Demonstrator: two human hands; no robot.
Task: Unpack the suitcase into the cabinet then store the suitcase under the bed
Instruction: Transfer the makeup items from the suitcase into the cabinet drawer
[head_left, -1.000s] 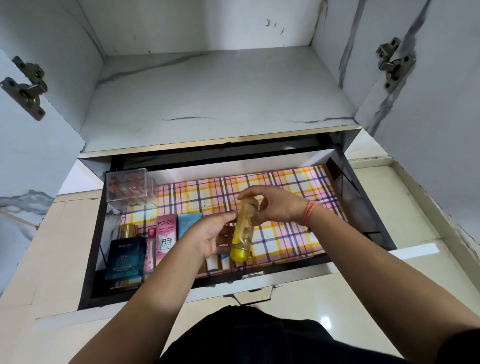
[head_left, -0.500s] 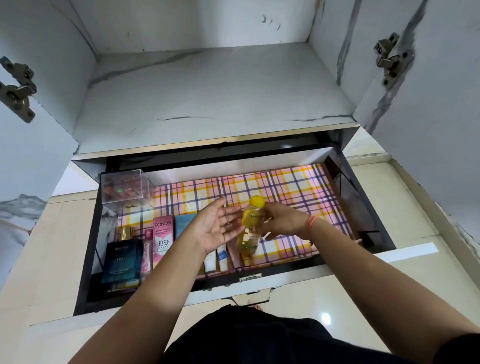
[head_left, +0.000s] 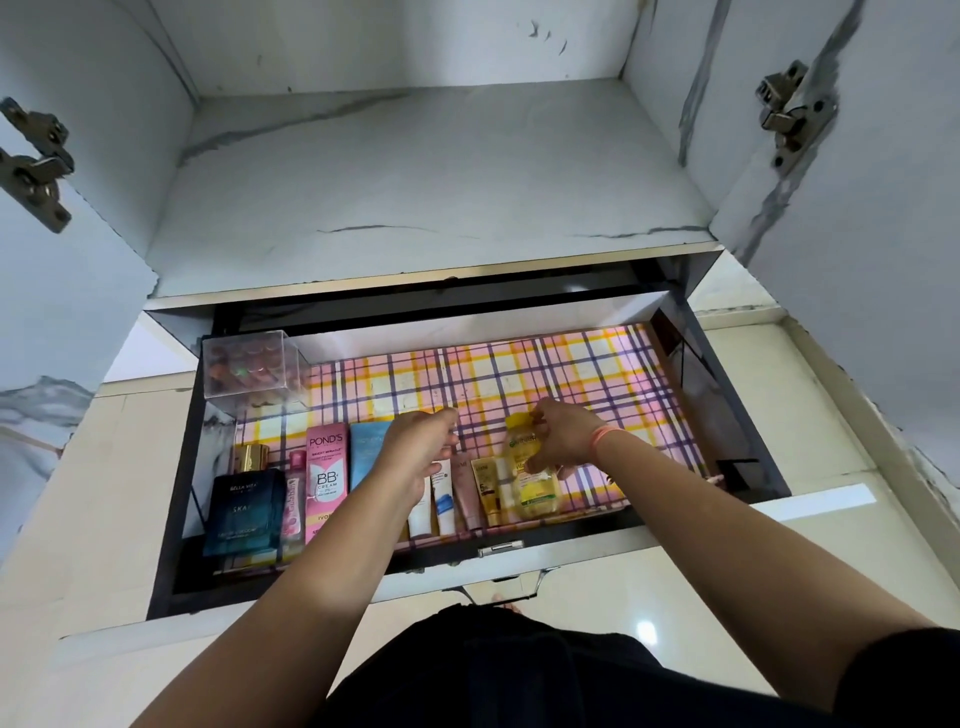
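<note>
The cabinet's drawer (head_left: 727, 415) is pulled out, lined with pink and yellow checked paper. A yellow bottle (head_left: 532, 483) lies at the right end of a row of toiletries along the drawer's front. My right hand (head_left: 563, 441) rests on the bottle's upper part, fingers curled around it. My left hand (head_left: 421, 457) hovers over the small tubes (head_left: 441, 499) with fingers loosely bent, holding nothing. The suitcase is out of view.
A blue perfume box (head_left: 244, 512), a pink bottle (head_left: 293, 499), a pink cream box (head_left: 324, 478) and a blue box (head_left: 366, 452) fill the drawer's left. A clear organizer (head_left: 252, 371) sits back left. The cabinet doors (head_left: 857, 260) stand open above a marble shelf (head_left: 415, 182).
My right hand has lowered the yellow bottle from upright in the air to lying in the row at the drawer's front. My left hand let go of it and moved left.
</note>
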